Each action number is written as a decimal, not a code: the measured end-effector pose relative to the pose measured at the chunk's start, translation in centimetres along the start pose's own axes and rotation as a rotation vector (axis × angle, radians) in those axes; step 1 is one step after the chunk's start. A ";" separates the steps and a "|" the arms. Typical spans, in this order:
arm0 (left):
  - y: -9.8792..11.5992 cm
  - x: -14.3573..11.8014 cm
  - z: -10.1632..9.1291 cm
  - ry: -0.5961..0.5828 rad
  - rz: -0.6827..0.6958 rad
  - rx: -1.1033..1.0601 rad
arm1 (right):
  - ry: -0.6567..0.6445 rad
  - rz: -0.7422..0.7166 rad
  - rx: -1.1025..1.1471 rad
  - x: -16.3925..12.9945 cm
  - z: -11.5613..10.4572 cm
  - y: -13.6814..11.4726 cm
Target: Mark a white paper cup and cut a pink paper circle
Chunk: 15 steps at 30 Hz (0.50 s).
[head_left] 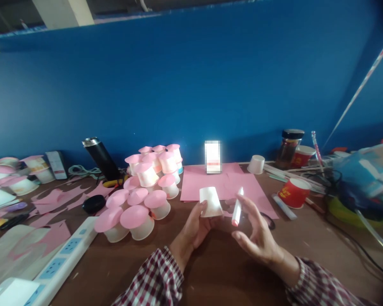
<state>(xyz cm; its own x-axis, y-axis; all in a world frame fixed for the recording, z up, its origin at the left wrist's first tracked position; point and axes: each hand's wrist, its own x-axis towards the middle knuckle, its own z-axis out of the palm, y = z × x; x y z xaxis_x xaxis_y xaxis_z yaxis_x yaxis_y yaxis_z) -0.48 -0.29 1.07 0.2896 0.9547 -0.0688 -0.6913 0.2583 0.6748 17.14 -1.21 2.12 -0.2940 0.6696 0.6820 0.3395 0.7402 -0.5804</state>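
Note:
My left hand (194, 229) grips a plain white paper cup (211, 201), turned upside down with its wider rim toward me. Beside it, my right hand (258, 233) has a white marker pen (238, 209) with a red end at its fingertips. The pen slants upward, red end low, against the index finger; the thumb lies apart below it. A small gap separates pen and cup. Behind both hands lies pink paper (199, 182). To the left stand several white cups topped with pink paper discs (137, 216), some of them stacked.
A white power strip (62, 259) and pink scraps (55, 199) lie left, near a black flask (100, 157). On the right are a loose white cup (256, 164), a red cup (294, 193), a jar (289, 148) and a blue plastic bag (367, 170). A blue partition (191, 85) closes off the back.

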 end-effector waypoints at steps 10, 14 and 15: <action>-0.7 0.7 0.7 0.206 -0.069 0.002 | 0.221 -0.051 -0.078 -0.2 -0.4 -0.4; -1.2 0.8 0.5 0.111 -0.035 0.043 | 0.195 -0.056 -0.055 -0.3 -0.6 -0.6; -1.2 0.7 0.5 0.096 -0.031 0.045 | 0.171 -0.051 -0.058 -0.3 -0.6 -0.6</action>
<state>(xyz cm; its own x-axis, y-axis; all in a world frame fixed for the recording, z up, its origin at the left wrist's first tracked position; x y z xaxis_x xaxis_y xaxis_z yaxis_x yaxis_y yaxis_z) 0.92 0.01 0.57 0.2435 0.9568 -0.1588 -0.6521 0.2827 0.7034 17.55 -1.88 2.53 -0.1573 0.6075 0.7786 0.3801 0.7649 -0.5200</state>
